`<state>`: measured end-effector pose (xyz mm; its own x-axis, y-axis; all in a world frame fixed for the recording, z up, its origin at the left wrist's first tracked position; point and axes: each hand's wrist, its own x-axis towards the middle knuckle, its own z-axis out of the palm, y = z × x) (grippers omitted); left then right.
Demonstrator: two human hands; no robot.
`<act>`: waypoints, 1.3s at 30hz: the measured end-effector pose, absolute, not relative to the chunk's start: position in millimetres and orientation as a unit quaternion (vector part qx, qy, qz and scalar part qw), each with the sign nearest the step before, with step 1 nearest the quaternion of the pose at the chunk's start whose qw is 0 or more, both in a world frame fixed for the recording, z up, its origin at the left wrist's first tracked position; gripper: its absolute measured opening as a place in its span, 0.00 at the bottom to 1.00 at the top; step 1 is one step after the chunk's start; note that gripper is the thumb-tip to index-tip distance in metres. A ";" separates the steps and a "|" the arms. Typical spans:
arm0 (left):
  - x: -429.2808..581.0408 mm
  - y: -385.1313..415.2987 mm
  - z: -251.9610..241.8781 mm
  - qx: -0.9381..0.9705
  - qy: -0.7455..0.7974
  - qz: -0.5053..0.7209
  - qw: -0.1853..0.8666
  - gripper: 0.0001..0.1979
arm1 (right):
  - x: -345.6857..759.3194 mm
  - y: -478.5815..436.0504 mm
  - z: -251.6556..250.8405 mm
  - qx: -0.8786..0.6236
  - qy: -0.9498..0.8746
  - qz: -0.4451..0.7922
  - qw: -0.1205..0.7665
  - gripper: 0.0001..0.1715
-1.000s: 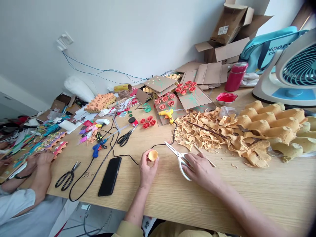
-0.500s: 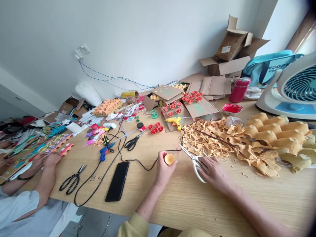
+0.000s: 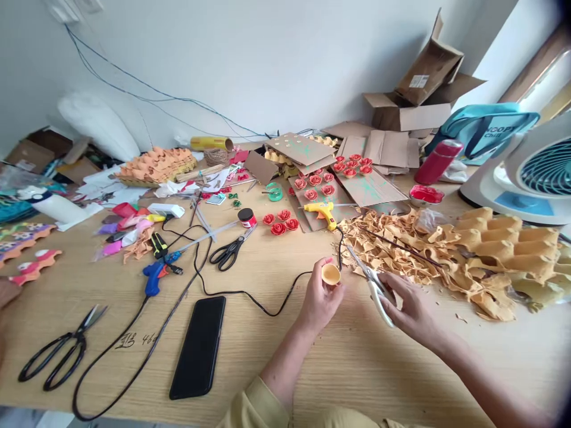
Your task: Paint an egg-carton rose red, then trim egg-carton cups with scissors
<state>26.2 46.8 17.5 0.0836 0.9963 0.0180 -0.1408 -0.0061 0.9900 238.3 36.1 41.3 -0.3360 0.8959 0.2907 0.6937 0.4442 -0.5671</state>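
My left hand (image 3: 320, 297) is closed round a small yellow egg-carton cup (image 3: 331, 274), its hollow facing up. My right hand (image 3: 413, 309) grips white-handled scissors (image 3: 372, 284), whose blades point up-left toward the cup and stop just right of it. Both hands hover low over the wooden table (image 3: 276, 356), beside a heap of torn carton scraps (image 3: 388, 249).
A black phone (image 3: 198, 346) and a black cable (image 3: 250, 295) lie left of my hands. Black scissors (image 3: 229, 252), a yellow glue gun (image 3: 323, 212), red paper roses (image 3: 281, 222), egg cartons (image 3: 508, 238) and a fan (image 3: 535, 172) surround them. Another person's hand shows at the far left edge.
The view has swung closer and rightward, so the other person has nearly left it. My hands have drawn nearer together, scissors closing on the cup.
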 end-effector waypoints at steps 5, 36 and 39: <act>23.1 44.0 22.8 0.474 0.392 0.515 0.597 0.26 | 228.1 42.8 30.5 -0.488 -0.811 0.167 0.278 0.10; 18.1 47.1 24.0 0.513 0.446 0.504 0.533 0.23 | 244.4 39.3 23.2 -0.454 -0.541 0.650 0.281 0.28; 18.3 46.7 23.9 0.524 0.459 0.505 0.510 0.23 | 243.9 37.4 23.9 -0.467 -0.613 0.579 0.266 0.25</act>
<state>18.3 46.7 23.9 0.0689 0.9958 0.0607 -0.0335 -0.0585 0.9977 243.9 37.4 23.9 -0.4220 0.8810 -0.2141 0.2645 -0.1062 -0.9585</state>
